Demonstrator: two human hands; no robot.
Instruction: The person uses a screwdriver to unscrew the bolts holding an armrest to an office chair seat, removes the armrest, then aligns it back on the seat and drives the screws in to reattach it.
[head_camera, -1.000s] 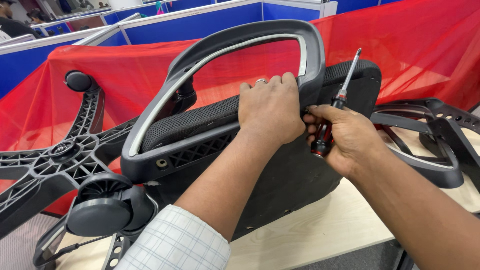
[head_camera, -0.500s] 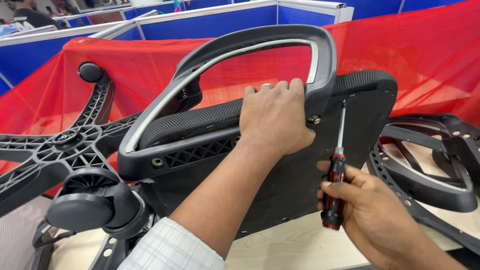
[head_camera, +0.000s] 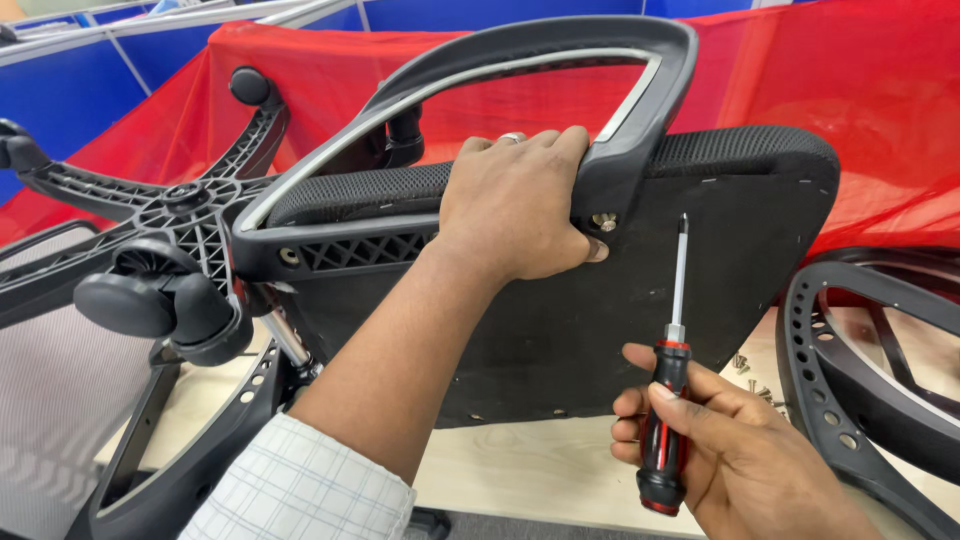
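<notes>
A black office chair seat (head_camera: 620, 310) stands on its edge on the table, underside facing me. A black plastic armrest loop (head_camera: 540, 50) is set against its top edge. My left hand (head_camera: 515, 205) grips the armrest bracket and seat edge, thumb beside a silver screw (head_camera: 604, 221). My right hand (head_camera: 735, 455) holds a red-and-black screwdriver (head_camera: 668, 400) upright, its tip just right of the screw and apart from it.
A black star-shaped chair base with castors (head_camera: 165, 250) lies at the left. Another black frame part (head_camera: 865, 370) lies at the right, with small loose screws (head_camera: 752, 378) beside it. Red cloth (head_camera: 880, 120) drapes behind. Light wooden tabletop (head_camera: 520, 465) shows below.
My right hand has drawn the screwdriver away from the screw, down and to the right. My left hand has kept its grip on the armrest and seat edge.
</notes>
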